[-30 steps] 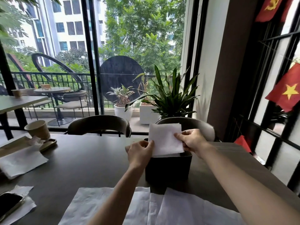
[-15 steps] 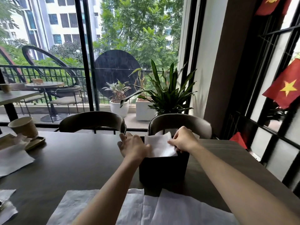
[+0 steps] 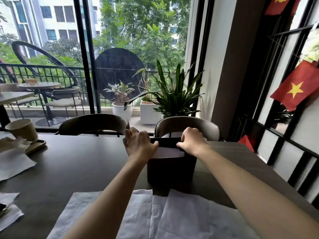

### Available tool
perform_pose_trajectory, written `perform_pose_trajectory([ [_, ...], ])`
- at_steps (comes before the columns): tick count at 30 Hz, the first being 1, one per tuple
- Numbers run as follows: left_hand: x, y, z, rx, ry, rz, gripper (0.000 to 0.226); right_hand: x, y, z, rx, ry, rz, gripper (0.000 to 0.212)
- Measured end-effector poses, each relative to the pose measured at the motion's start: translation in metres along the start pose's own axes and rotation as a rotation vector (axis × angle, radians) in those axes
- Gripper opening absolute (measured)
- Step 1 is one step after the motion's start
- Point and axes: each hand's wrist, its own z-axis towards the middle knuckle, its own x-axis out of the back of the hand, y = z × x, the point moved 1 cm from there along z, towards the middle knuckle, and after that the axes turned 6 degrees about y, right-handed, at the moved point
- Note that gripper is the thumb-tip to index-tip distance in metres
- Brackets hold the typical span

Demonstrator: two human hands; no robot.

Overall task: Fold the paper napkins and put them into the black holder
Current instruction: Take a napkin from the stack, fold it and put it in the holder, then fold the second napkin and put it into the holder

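Observation:
The black holder (image 3: 171, 169) stands upright on the dark table (image 3: 77, 166), straight ahead of me. A folded white napkin (image 3: 170, 152) sits deep in it, only a narrow strip showing at the top edge. My left hand (image 3: 138, 144) rests on the holder's left top corner, thumb on the napkin's left end. My right hand (image 3: 192, 141) presses on the right top corner, thumb at the napkin's right end. Whether the fingers still pinch the paper is hidden. Unfolded white napkins (image 3: 155, 214) lie flat at the near edge, between my forearms.
A paper cup (image 3: 22, 130) on a small tray (image 3: 37, 145) and loose napkins (image 3: 13, 163) sit at the left. Two chair backs (image 3: 93, 123) stand behind the table. Potted plants (image 3: 172, 99) and a window lie beyond; red flags (image 3: 295, 87) hang at the right.
Both hands lowered the folded napkin from above the holder down into it. The napkin went from fully visible to a thin strip at the rim.

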Motion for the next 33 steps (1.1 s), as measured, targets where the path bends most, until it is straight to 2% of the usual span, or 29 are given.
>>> perform_pose_trajectory([
  [4,0.024,0.001,-0.026,-0.057,0.068,-0.163,0.027,0.02,0.022,-0.027,0.032,0.285,0.299,0.013],
  [6,0.03,0.001,-0.044,-0.126,0.063,-0.243,0.026,0.029,0.037,-0.047,-0.001,0.295,0.369,0.014],
  [7,0.032,0.001,-0.054,-0.156,0.045,-0.3,0.027,0.032,0.046,-0.057,-0.023,0.235,0.36,0.015],
  [9,0.033,0.002,-0.073,-0.2,-0.033,-0.359,0.028,0.036,0.063,-0.077,-0.082,-0.028,0.252,0.02],
  [11,0.029,0.002,-0.093,-0.223,-0.19,-0.301,0.029,0.038,0.077,-0.099,-0.136,-0.327,0.031,0.036],
  [13,0.021,0.001,-0.111,-0.26,-0.354,-0.19,0.03,0.036,0.088,-0.119,-0.148,-0.503,-0.169,0.051],
  [16,0.009,-0.003,-0.133,-0.298,-0.494,-0.047,0.04,0.029,0.095,-0.141,-0.157,-0.57,-0.284,0.061],
  [20,-0.001,-0.011,-0.156,-0.323,-0.555,0.098,0.068,0.027,0.1,-0.152,-0.225,-0.51,-0.214,0.074],
  [26,0.003,-0.012,-0.174,-0.258,-0.531,0.062,0.08,0.026,0.107,-0.153,-0.232,-0.487,0.065,0.047],
  [29,0.002,-0.014,-0.172,-0.22,-0.522,0.033,0.084,0.032,0.103,-0.149,-0.183,-0.446,0.175,0.042],
  [32,0.004,-0.015,-0.165,-0.228,-0.476,0.01,0.09,0.054,0.089,-0.139,-0.131,-0.397,0.329,0.024],
  [33,0.005,-0.014,-0.162,-0.211,-0.473,-0.038,0.091,0.065,0.082,-0.135,-0.102,-0.394,0.371,0.025],
])
